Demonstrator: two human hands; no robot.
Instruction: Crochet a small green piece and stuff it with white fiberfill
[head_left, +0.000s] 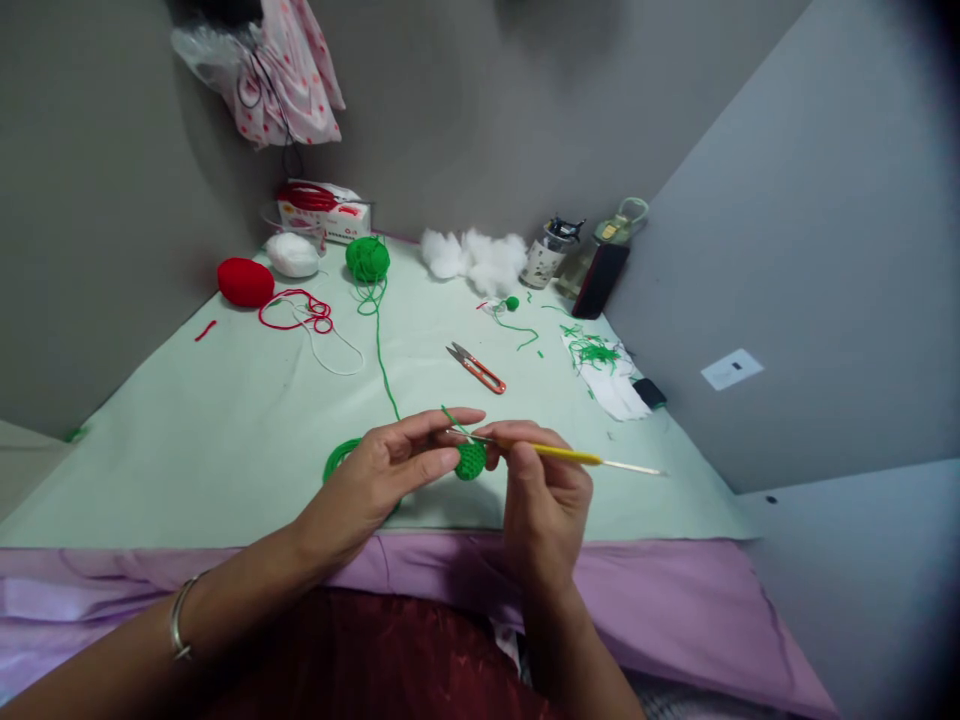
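Head view: above the 6 o'clock side of the table [225, 450], the person's left hand [382, 465] pinches a green crocheted piece [471, 462], the right hand [547, 490] grips a yellow-handled hook [559, 453], and scissors [480, 370] lie beyond at 12 o'clock, a green yarn ball [367, 260] at 11.

a green crochet piece [471, 462] sits below a yellow-handled hook [564, 453].
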